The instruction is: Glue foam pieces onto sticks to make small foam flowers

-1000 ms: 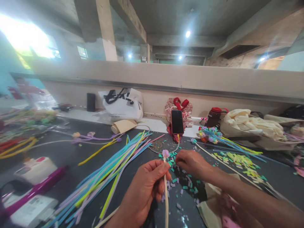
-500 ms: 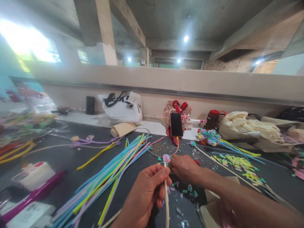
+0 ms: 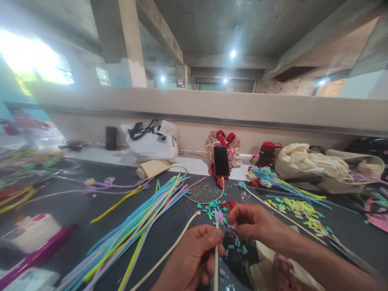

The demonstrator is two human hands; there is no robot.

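Note:
My left hand pinches a cream cord just below its top end. That end carries a small lilac tuft, which stands up above my thumb. Close to the tuft's right side is my right hand, its thumb and fingers closed in a pinch. What they hold, if anything, is too small to make out. Small teal cut pieces and a few red ones lie beyond the tuft. Another cream cord with a knob-like end curves along the table to the left of my left hand.
Long pastel strips lie in a bundle at the left. On the right are yellow-green pieces and a multicoloured cluster. A phone leans at the back, its cable looping forward. A purple-handled tool lies front left.
My right hand has lifted from the teal pieces and come nearer, beside the lilac tuft. The left hand, with the cord, sits slightly lower and further right in view.

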